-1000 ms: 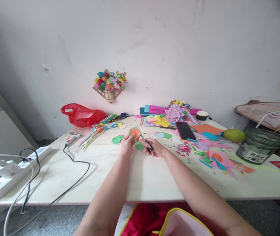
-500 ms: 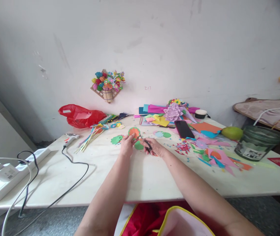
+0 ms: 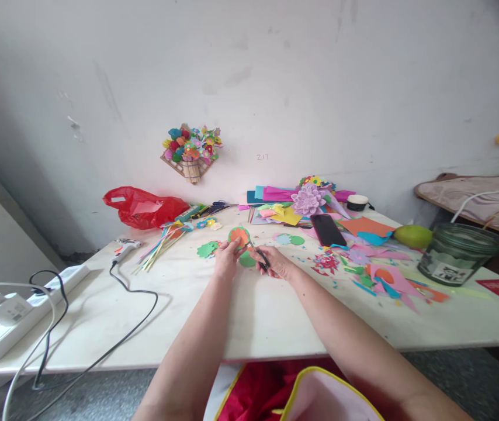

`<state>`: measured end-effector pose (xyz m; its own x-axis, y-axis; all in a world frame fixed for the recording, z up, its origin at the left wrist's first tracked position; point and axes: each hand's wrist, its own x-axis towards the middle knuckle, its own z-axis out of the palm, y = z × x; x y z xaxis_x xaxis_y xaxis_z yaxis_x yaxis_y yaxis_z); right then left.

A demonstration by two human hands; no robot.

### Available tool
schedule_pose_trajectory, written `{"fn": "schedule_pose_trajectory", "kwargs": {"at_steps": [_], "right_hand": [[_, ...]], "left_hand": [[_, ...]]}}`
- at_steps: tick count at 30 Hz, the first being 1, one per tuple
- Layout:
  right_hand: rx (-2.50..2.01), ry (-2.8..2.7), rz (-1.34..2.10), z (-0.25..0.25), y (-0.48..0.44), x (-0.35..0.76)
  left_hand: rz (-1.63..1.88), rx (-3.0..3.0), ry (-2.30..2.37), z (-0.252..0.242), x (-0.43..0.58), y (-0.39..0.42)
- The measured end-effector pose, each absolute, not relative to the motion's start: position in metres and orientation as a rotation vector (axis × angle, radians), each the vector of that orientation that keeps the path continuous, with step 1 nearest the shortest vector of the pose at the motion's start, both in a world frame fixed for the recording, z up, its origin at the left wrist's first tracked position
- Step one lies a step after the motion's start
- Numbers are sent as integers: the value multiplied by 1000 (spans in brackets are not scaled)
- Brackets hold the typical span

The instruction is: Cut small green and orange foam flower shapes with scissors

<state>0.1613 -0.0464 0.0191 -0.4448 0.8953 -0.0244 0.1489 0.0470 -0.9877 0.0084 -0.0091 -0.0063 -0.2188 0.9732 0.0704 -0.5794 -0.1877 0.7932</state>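
My left hand (image 3: 227, 257) is closed on an orange flower-shaped cutout (image 3: 239, 236) laid over a green round piece, pinched between thumb and fingers. My right hand (image 3: 276, 263) grips the dark handles of a pair of scissors (image 3: 263, 258). The scissors' blades point up and left, at the right edge of the held cutouts; whether they touch is too small to tell. Below and between the hands lies a green disc (image 3: 246, 259) on the table. A green scalloped cutout (image 3: 208, 249) rests just left of my left hand.
Left on the table (image 3: 100, 316) are a glue gun (image 3: 124, 249), its cord, a power strip (image 3: 43, 294), thin sticks (image 3: 164, 248) and a red bag (image 3: 144, 207). To the right are paper scraps (image 3: 390, 280), a phone (image 3: 328, 230), a green fruit (image 3: 413, 237) and a green jar (image 3: 455, 257).
Both hands, the cutouts and the scissors look nearly the same as before. The whole view has shifted very slightly.
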Motion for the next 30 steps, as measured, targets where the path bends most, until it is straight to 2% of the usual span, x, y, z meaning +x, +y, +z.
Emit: {"fn": "schedule_pose_trajectory", "kwargs": {"at_steps": [30], "right_hand": [[-1083, -1685, 1446, 18, -45, 161]], "left_hand": [[1690, 732, 755, -4, 8, -11]]}}
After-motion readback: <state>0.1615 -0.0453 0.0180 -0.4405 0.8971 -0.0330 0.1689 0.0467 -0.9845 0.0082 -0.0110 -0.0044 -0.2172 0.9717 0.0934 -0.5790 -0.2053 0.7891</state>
